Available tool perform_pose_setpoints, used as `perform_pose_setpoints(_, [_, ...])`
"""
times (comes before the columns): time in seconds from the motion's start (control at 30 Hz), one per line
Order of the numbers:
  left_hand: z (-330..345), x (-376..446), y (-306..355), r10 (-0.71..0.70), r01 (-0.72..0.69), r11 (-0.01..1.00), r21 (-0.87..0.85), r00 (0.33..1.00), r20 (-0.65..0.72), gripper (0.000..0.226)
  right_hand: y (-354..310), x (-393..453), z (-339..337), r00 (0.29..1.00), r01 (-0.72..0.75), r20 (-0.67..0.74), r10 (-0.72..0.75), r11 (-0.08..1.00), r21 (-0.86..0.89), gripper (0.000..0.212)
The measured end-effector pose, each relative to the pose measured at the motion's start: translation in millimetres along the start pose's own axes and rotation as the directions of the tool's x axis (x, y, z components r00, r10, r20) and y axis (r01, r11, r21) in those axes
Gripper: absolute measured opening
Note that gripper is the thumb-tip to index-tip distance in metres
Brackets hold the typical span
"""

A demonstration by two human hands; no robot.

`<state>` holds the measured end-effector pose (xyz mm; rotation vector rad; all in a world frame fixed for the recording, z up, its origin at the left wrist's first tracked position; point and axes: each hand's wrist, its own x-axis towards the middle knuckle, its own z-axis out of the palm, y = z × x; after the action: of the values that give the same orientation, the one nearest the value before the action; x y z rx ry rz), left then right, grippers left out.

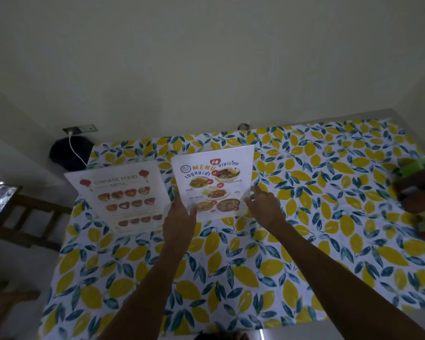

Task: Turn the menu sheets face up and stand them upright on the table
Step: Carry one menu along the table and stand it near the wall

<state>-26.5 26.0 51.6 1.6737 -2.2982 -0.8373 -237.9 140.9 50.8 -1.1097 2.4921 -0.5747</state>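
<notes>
Two menu sheets stand upright, printed sides facing me, on the table with a lemon-print cloth (304,217). The Chinese food menu (123,195) stands at the left, untouched. The Thai menu (214,182) stands in the middle. My left hand (180,217) grips its lower left corner, thumb on the front. At its lower right edge my right hand (263,204) has fingers spread, fingertips touching or just off the sheet.
A pile of colourful items (417,190) lies at the table's right edge. A dark round object (66,153) with a white cable sits behind the left corner by the wall. A wooden chair (22,217) stands to the left.
</notes>
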Motion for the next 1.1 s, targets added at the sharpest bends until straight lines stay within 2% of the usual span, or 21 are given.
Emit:
perform_pose_setpoints(0.17, [1, 14, 2, 0.002, -0.002, 1.000, -0.014, 1.000, 0.006, 0.037, 4, 8, 5, 0.997, 0.018, -0.073, -0.018, 1.000, 0.006, 0.025])
perform_pose_setpoints(0.37, [-1, 22, 19, 0.089, -0.088, 0.996, 0.031, 0.995, -0.038, 0.029, 12, 17, -22, 0.989, 0.069, -0.133, -0.059, 0.995, 0.075, 0.019])
perform_pose_setpoints(0.53, [3, 38, 67, 0.173, -0.171, 0.985, 0.038, 0.983, -0.059, 0.028, 34, 32, -68, 0.975, 0.126, -0.196, -0.108, 0.989, 0.082, 0.023])
perform_pose_setpoints(0.6, [9, 43, 96, 0.187, -0.185, 0.982, 0.039, 0.981, -0.051, 0.028, 52, 41, -88, 0.971, 0.139, -0.205, -0.120, 0.987, 0.080, 0.022])
perform_pose_setpoints(0.77, [42, 45, 183, 0.250, -0.254, 0.964, -0.085, 0.967, -0.058, 0.018, 121, 75, -150, 0.966, 0.101, -0.250, -0.070, 0.989, 0.112, 0.020])
perform_pose_setpoints(0.93, [104, 48, 291, 0.340, -0.343, 0.938, -0.036, 0.937, -0.074, 0.020, 222, 123, -218, 0.964, 0.102, -0.254, -0.074, 0.990, 0.099, 0.022])
perform_pose_setpoints(1.03, [147, 45, 358, 0.321, -0.323, 0.946, -0.040, 0.946, -0.038, 0.027, 286, 151, -263, 0.966, 0.081, -0.253, -0.053, 0.991, 0.104, 0.022])
perform_pose_setpoints(1.1, [170, 45, 403, 0.320, -0.322, 0.945, -0.052, 0.947, -0.030, 0.024, 322, 165, -293, 0.968, 0.069, -0.247, -0.042, 0.992, 0.102, 0.022])
